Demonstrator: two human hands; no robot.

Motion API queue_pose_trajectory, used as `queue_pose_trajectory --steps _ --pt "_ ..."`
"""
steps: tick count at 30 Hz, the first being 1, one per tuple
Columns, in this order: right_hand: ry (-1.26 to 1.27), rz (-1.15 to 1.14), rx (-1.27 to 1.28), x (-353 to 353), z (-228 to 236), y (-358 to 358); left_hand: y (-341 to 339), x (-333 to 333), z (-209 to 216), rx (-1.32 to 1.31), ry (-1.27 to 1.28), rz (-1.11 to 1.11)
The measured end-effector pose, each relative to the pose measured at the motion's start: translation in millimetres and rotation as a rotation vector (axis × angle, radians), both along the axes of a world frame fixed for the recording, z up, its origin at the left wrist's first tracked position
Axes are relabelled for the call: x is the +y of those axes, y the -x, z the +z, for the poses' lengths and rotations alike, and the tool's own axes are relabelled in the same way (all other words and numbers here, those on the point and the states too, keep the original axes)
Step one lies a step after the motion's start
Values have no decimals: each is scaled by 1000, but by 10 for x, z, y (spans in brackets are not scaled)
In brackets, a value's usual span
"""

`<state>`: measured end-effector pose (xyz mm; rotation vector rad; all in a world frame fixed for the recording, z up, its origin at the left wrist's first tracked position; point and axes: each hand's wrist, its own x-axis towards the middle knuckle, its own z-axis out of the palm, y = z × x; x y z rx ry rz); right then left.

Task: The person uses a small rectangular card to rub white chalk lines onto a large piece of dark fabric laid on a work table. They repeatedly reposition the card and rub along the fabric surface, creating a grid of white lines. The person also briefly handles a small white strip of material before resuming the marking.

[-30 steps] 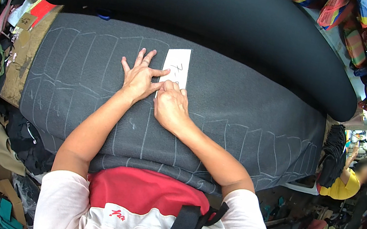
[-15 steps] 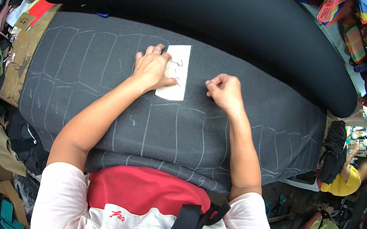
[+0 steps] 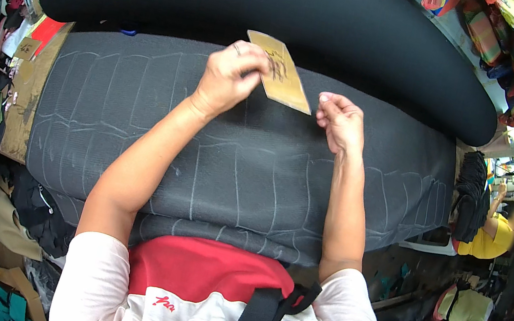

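Observation:
My left hand [image 3: 232,74] pinches the left edge of a cardboard template [image 3: 282,75], raised and tilted above the cloth. Its brown face with dark handwriting shows. Right of the card, my right hand [image 3: 343,124] is closed, thumb and fingertips pressed together near the card's lower corner but apart from it. Whatever those fingertips may hold is too small to make out. Under both hands lies dark grey ribbed fabric [image 3: 213,173], marked with rows of pale chalk lines that form adjoining panel shapes.
Along the far side lies a big roll of black material [image 3: 263,7]. A wooden table edge [image 3: 23,112] shows at left, beside heaped scraps [image 3: 11,207]. Folded black cloth [image 3: 471,191] is stacked at right, near a person in yellow [image 3: 494,237]. Colourful bundles [image 3: 492,37] hang at far right.
My left hand has lifted the card off the fabric and turned it from its white face to its brown one. My right hand has moved slightly right, its fingers now pointing up.

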<state>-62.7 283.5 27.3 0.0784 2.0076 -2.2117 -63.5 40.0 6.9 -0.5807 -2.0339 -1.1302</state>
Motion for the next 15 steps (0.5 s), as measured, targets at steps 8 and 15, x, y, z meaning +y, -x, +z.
queue_pose_trajectory --steps 8,15 --pt "-67 -38 -85 -126 -215 67 -363 124 -411 -580 595 98" --pt "-314 36 -23 -539 -367 353 -263 116 -303 -931 676 170"
